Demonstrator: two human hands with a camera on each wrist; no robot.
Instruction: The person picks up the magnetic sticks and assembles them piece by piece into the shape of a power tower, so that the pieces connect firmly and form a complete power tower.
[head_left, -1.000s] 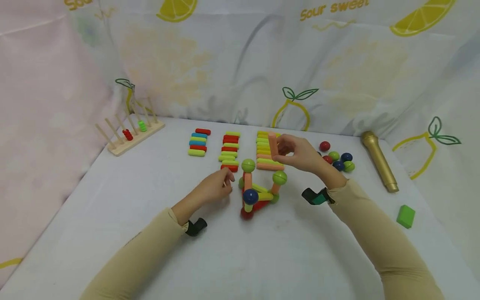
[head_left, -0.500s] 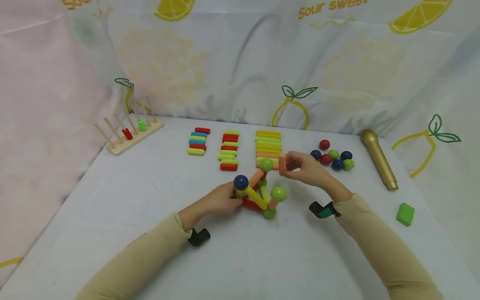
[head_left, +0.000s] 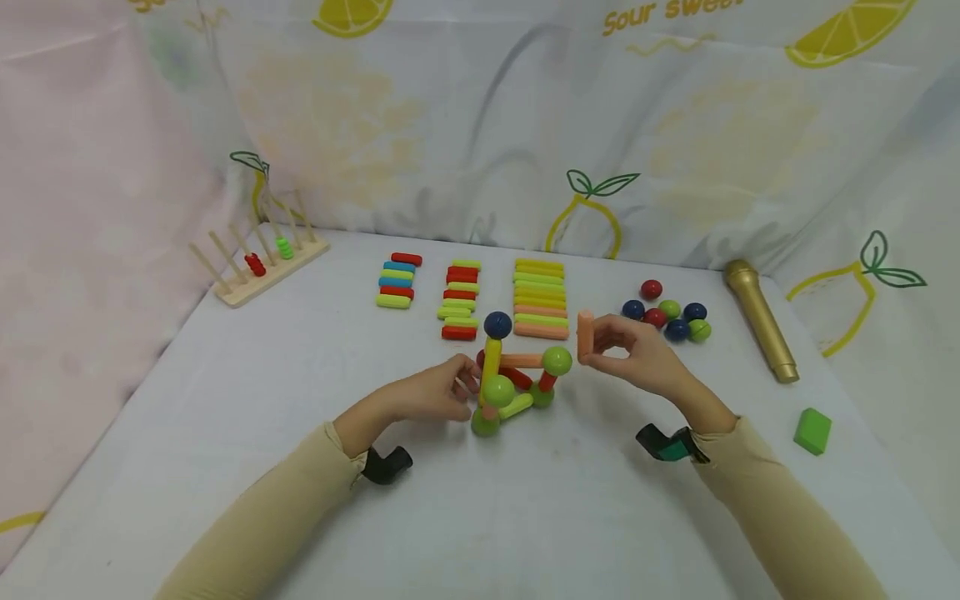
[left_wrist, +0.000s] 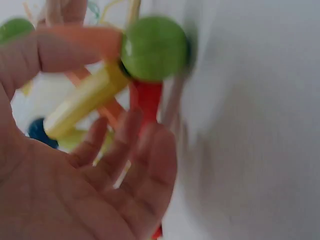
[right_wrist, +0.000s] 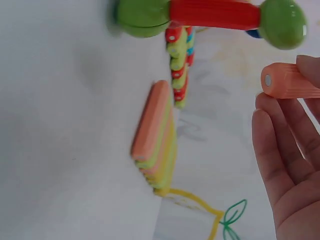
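Note:
A structure of coloured sticks [head_left: 491, 367] and balls stands mid-table, with a blue ball [head_left: 498, 325] and two green balls [head_left: 557, 361] on top. Right beside its left side is my left hand [head_left: 427, 392], its fingers loosely bent and not wrapped round anything. In the left wrist view the thumb lies near a green ball [left_wrist: 155, 48] and an orange stick; whether it touches them I cannot tell. My right hand [head_left: 633, 354] pinches another orange stick [head_left: 585, 337] upright, just right of the structure and apart from it. The right wrist view shows that stick's end [right_wrist: 287, 81] with a metallic dot.
Behind the structure lie rows of loose sticks [head_left: 540, 287]. Several loose balls [head_left: 651, 290] sit at the back right, near a gold microphone [head_left: 759, 321] and a green block [head_left: 812, 431]. A wooden peg rack [head_left: 270, 279] with beads stands at the back left.
The structure has been turned on the table, moving the blue ball to its back. My left hand has come off its base. My right hand has shifted right and nearer with the orange stick.

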